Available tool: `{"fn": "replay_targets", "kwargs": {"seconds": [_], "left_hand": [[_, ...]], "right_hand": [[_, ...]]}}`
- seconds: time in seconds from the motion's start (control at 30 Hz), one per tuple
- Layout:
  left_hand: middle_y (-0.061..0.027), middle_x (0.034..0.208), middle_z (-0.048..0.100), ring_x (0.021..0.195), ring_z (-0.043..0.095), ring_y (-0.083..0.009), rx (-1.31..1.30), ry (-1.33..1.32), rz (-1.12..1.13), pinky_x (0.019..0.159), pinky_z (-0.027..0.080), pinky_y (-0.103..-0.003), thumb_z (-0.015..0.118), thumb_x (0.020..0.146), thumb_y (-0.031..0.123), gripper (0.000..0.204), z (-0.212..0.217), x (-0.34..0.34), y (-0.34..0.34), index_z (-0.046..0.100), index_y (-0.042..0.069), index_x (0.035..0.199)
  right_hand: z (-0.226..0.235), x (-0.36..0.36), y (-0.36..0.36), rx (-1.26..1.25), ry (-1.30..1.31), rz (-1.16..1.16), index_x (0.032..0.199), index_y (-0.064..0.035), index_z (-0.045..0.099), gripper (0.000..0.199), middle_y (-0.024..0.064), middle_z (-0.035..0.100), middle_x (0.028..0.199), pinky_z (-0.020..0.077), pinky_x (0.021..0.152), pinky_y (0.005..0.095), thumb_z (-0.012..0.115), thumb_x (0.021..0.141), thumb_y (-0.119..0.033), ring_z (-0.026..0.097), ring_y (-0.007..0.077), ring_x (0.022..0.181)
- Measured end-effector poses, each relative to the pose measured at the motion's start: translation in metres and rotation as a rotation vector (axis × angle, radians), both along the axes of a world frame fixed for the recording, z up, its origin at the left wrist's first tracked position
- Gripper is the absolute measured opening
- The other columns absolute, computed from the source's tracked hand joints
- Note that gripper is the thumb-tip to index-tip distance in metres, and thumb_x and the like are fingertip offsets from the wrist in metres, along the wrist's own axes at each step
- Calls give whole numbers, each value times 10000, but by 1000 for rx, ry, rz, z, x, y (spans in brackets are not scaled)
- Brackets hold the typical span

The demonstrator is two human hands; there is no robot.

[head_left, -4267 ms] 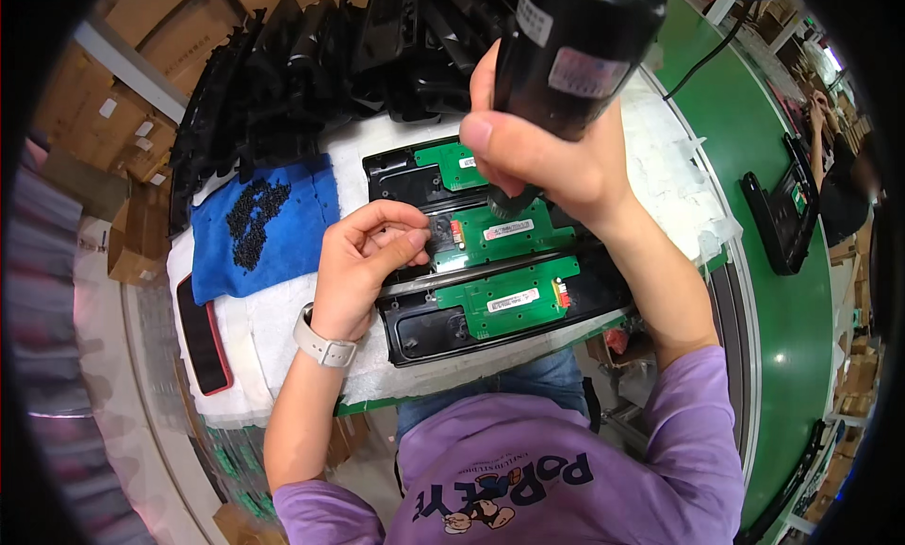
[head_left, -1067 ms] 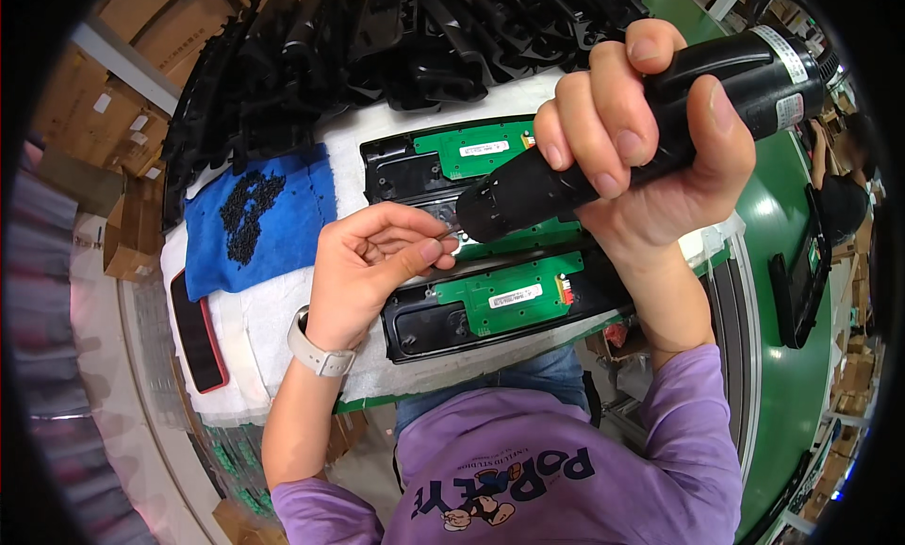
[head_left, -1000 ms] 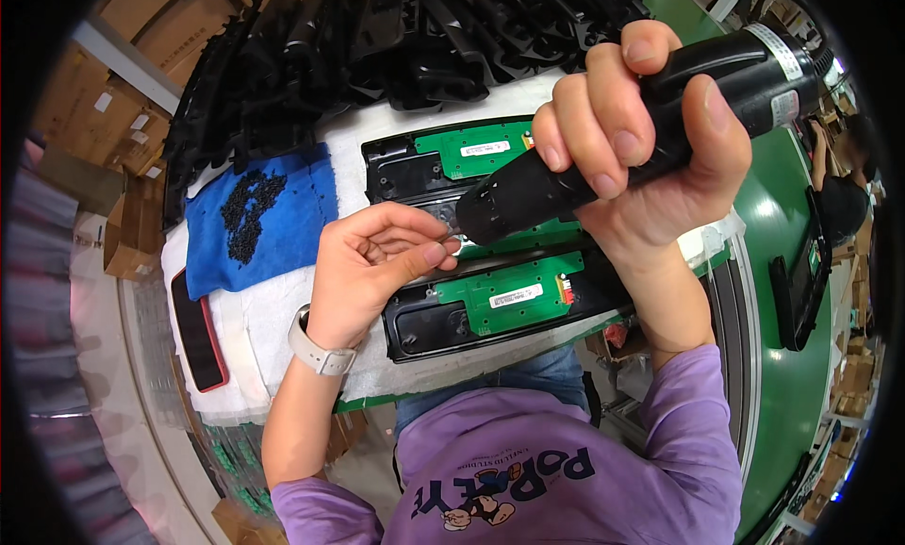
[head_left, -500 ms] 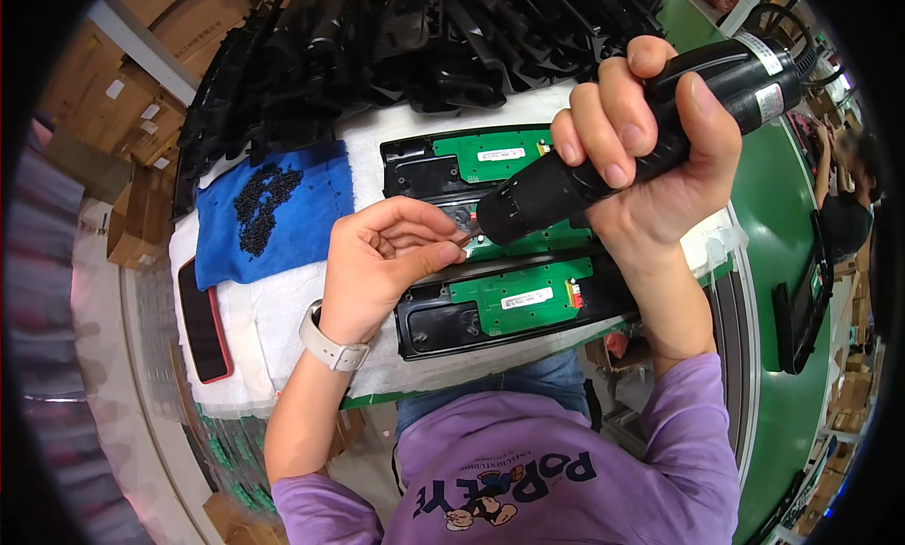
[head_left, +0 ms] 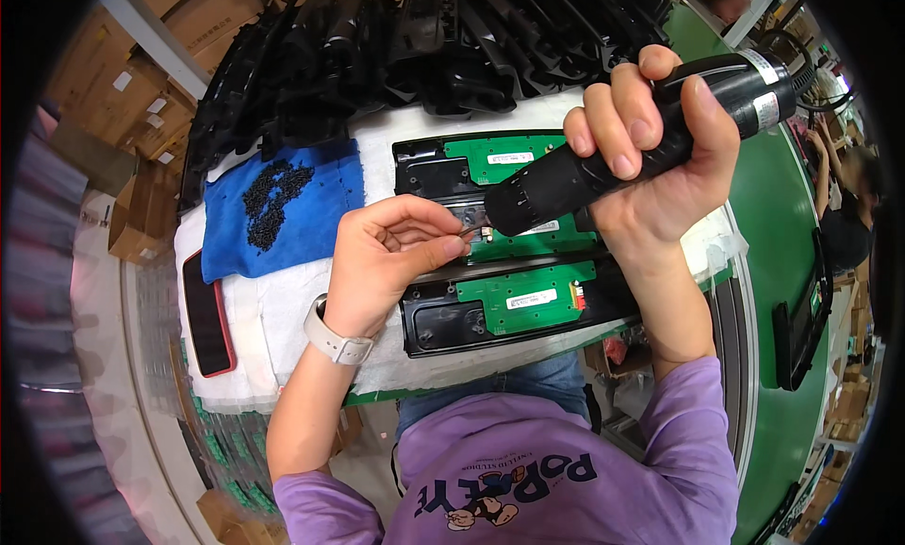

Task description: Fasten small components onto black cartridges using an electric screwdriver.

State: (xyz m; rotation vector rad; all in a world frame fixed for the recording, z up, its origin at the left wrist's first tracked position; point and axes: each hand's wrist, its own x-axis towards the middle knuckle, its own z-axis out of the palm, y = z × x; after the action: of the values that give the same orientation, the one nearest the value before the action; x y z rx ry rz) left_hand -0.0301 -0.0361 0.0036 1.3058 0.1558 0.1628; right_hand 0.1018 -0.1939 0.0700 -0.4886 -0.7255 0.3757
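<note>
From the head camera, looking down, the right hand [head_left: 650, 158] is wrapped tightly around a black electric screwdriver [head_left: 641, 140]; the tool lies nearly level, its cable end up toward the right rim, its nose pointing left and slightly down; the left hand [head_left: 391, 257] has thumb and forefinger pinched together just at the tool's tip [head_left: 476, 226], and whatever small piece sits between the fingertips is too small to make out; a pale wristwatch [head_left: 332, 336] circles the left wrist.

Both hands hover over a row of long black plastic housings lying side by side on a white padded mat [head_left: 283, 314]; each housing carries a green circuit board; the far board [head_left: 509, 158] sits above the tool's nose, the middle board [head_left: 537, 243] lies directly beneath the tip and is partly hidden by the tool and the hands, the near board [head_left: 528, 300] lies closest to the person's purple shirt [head_left: 528, 470].

Left of the housings a blue cloth [head_left: 302, 215] lies on the mat with a heap of small black screws [head_left: 271, 198] on it; a dark phone in a red case [head_left: 207, 314] rests at the mat's left edge; a pile of black plastic parts [head_left: 424, 45] crowds the far side of the table; a green conveyor surface [head_left: 782, 253] runs along the right, and cardboard boxes [head_left: 141, 102] are stacked at the upper left.
</note>
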Motion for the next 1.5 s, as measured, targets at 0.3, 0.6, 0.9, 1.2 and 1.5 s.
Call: {"fn": "replay_targets", "kwargs": {"seconds": [0.3, 0.6, 0.9, 1.2, 1.5], "left_hand": [[-84, 1087, 588, 957, 565, -146, 201, -140, -45, 737, 473, -259, 716, 611, -56, 592, 15, 0, 8, 512, 26, 1160], [-115, 844, 582, 845, 563, -280, 1741, 474, 653, 688, 468, -365, 691, 710, 260, 290, -5, -22, 103, 645, 23, 868], [-100, 738, 584, 723, 574, -296, 1715, 440, 703, 613, 464, -376, 659, 723, 123, 88, -8, -12, 99, 644, 49, 769], [-137, 697, 636, 608, 625, -237, 1317, 144, 716, 584, 481, -296, 623, 749, 64, 89, -12, -9, 97, 653, -6, 795], [-100, 822, 656, 685, 622, -113, 278, 6, 187, 632, 491, -202, 590, 824, 36, 143, 3, 2, 28, 635, -42, 934]], "right_hand": [[7, 6, 13, -158, -29, 33, 898, -43, 512, 213, 7, 427, 567, 394, 505, 288, 463, 842, -243, 406, 112, 427], [0, 5, 25, -526, -369, -123, 835, -4, 456, 210, 31, 396, 500, 310, 396, 245, 534, 758, -183, 380, 112, 382], [-1, 2, 35, -542, -428, -109, 679, -10, 515, 172, 30, 486, 491, 337, 379, 219, 634, 716, -129, 451, 91, 389], [-2, 1, 33, -511, -486, -57, 684, -5, 519, 163, 26, 485, 489, 337, 378, 212, 643, 707, -107, 451, 87, 384], [7, 7, 5, -164, -290, 56, 915, -36, 465, 253, -6, 403, 550, 390, 484, 271, 516, 798, -255, 386, 99, 404]]}}
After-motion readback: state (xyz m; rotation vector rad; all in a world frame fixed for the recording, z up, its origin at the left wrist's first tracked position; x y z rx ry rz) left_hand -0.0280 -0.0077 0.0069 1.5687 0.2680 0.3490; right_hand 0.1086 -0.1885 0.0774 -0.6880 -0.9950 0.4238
